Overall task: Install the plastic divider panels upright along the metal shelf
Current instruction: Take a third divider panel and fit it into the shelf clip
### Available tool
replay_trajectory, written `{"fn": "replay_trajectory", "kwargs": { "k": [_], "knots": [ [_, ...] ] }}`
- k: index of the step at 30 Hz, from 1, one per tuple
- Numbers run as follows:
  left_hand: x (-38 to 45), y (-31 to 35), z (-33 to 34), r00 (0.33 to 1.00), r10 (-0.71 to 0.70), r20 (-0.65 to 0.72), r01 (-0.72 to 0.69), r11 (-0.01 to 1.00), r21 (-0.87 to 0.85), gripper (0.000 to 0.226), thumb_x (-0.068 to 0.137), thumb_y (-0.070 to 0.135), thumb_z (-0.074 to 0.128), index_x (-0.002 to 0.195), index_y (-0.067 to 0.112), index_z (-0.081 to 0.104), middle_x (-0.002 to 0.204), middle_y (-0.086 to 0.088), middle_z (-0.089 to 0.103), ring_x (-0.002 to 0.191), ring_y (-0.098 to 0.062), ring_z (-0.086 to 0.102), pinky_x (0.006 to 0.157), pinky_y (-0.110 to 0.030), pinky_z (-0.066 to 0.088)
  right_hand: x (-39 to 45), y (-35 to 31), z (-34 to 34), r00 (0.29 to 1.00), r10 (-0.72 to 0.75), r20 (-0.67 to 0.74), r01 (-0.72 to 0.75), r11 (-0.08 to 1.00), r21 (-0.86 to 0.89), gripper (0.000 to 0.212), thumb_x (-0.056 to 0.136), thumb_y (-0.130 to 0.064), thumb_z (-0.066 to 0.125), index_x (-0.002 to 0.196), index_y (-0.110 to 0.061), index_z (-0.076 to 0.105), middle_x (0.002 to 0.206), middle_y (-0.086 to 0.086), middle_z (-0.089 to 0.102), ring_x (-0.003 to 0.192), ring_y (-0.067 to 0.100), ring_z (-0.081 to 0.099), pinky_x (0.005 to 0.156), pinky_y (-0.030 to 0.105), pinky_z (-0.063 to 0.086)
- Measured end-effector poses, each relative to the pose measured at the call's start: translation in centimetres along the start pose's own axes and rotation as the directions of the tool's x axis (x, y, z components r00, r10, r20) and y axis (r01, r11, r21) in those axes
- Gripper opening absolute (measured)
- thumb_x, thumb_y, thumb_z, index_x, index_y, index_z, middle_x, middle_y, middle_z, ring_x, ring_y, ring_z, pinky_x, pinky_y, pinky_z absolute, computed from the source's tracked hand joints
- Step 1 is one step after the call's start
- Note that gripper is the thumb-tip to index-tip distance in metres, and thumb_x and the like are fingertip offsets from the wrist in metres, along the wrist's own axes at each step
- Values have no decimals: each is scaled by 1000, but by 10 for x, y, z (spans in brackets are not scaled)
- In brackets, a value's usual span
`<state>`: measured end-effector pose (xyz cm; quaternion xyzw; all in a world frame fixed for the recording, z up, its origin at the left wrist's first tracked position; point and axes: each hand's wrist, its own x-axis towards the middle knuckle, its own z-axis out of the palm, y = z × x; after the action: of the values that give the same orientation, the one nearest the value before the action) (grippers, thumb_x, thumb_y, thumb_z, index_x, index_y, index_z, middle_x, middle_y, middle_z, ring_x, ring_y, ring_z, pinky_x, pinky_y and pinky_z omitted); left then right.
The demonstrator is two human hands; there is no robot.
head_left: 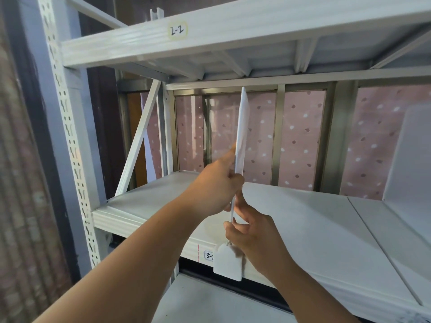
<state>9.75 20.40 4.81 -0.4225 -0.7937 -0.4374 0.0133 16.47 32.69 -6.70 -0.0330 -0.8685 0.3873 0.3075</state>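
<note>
A thin white plastic divider panel [242, 127] stands upright, seen edge-on, over the front of the white metal shelf [303, 220]. My left hand [215, 183] grips its near edge about halfway up. My right hand [251, 234] pinches the same edge lower down, just above a white clip-like foot [227, 262] hanging over the shelf's front lip. A second white panel [410, 155] stands upright at the far right of the shelf.
An upper shelf beam labelled "2-2" [177, 30] crosses overhead, just above the panel's top. A perforated white upright post [70, 136] and a diagonal brace [140, 138] stand at the left. Pink dotted curtain behind window frames [300, 138] backs the rack.
</note>
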Motion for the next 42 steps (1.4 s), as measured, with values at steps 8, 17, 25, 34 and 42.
{"fn": "replay_trajectory", "kwargs": {
  "k": [8,17,25,34,42],
  "knots": [
    [0,20,-3,999,0,-37,1,1000,19,70,100,8,49,160,40,30,121,-10,69,87,-32,72,59,-47,67,-6,-8,-7,1000,-4,-27,9,988,156,62,90,-27,73,135,-61,48,107,-36,68,102,4,72,73,1,48],
    [-5,17,-7,1000,-10,-15,10,999,31,64,101,11,51,157,38,34,124,-15,70,91,-36,74,58,-44,68,-7,-10,-5,1000,3,-20,-2,996,94,66,92,-35,69,149,-49,39,125,8,73,96,21,76,65,9,55],
    [-2,12,-2,999,42,-5,-41,994,103,73,102,17,50,161,45,18,112,-11,70,79,-30,74,54,-42,66,-9,-13,-7,1000,8,-11,-7,997,72,63,93,-36,66,151,-38,43,134,-7,68,106,12,73,83,16,53],
    [-10,5,-4,998,45,-36,-41,995,90,58,107,20,46,158,37,25,107,-6,69,90,-26,73,62,-30,66,-10,-12,-4,1000,9,0,-9,996,92,75,86,-39,67,151,-56,33,126,7,73,106,5,73,93,32,60],
    [-9,8,1,998,49,-49,-44,994,100,57,105,19,44,157,37,28,104,-6,68,85,-27,72,67,-42,68,-11,-11,-3,1000,4,-13,-3,998,63,74,85,-37,66,150,-54,35,107,-9,76,100,-9,70,81,30,63]
  ]
}}
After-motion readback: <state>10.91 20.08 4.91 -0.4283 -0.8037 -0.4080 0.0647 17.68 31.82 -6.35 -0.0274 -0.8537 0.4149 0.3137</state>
